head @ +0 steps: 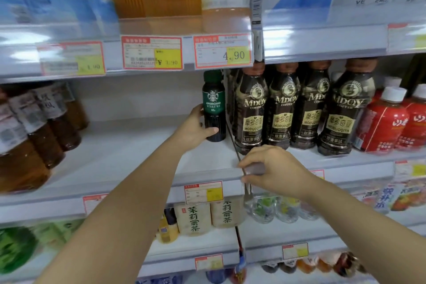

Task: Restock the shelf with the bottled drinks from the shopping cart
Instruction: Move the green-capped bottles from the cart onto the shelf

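Observation:
A small dark coffee bottle with a green label and green cap stands upright on the middle shelf, at its right end beside a wire divider. My left hand is wrapped around the bottle's lower half, thumb in front. My right hand rests on the shelf's front rail, fingers pinching the rail edge near the divider. The shopping cart is out of view.
Dark MDOY coffee bottles fill the shelf right of the divider, then red bottles. Brown tea bottles stand at the left. White shelf surface shows between them and the green bottle. Stocked shelves run above and below, with price tags.

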Motion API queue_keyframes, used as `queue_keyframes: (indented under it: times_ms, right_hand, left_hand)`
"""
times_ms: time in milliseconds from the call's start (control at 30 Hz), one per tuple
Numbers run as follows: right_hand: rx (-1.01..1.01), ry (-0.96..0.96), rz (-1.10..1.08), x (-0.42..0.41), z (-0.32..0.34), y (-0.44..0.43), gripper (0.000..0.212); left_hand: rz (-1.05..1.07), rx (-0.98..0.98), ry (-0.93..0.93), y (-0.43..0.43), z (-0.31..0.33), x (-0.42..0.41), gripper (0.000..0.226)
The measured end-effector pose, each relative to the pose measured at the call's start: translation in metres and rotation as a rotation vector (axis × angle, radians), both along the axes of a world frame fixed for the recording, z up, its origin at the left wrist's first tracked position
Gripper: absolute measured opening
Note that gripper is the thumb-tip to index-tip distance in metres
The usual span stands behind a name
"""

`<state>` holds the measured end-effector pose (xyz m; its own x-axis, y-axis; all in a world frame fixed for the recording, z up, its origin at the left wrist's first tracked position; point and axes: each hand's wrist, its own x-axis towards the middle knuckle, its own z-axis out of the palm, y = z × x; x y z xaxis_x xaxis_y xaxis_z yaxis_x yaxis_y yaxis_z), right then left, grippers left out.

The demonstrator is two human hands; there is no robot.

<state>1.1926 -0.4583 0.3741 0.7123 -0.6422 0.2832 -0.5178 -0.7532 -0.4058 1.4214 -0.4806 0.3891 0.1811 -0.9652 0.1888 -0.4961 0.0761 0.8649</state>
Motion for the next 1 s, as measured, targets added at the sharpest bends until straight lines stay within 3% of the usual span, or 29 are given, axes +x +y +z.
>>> queue_keyframes:
  times_ms: [100,200,333,433,567,767,867,1000]
  right_hand:
    - [-0.012,-0.149,0.034,0.018,0.005,0.011,0.02]
    - [-0.086,-0.255,0.177,0.064,0.001,0.038,0.015]
    - [-0.137,-0.316,0.421,0.146,-0.031,0.093,0.014]
    - [-0.004,-0.284,0.609,0.197,-0.076,0.14,0.014]
    - [0.214,-0.065,0.795,0.255,-0.164,0.199,0.017]
    - [0.421,0.324,0.93,0.318,-0.319,0.28,0.017]
    - [0.461,0.56,0.895,0.34,-0.399,0.302,0.02]
    - [0.501,0.813,0.711,0.366,-0.481,0.315,0.043]
  left_hand:
    - [0.106,-0.112,-0.152,0.032,0.006,0.003,0.071]
    - [0.277,-0.36,-0.324,0.103,-0.003,0.015,0.044]
    - [0.563,-0.532,-0.356,0.217,-0.059,0.05,0.023]
    - [0.848,-0.396,-0.217,0.301,-0.125,0.074,0.021]
    - [1.18,-0.112,0.001,0.4,-0.224,0.083,0.027]
    - [1.455,0.333,0.238,0.523,-0.381,0.052,0.025]
    - [1.528,0.486,0.3,0.557,-0.447,0.031,0.027]
    - [1.56,0.58,0.371,0.567,-0.503,0.022,0.027]
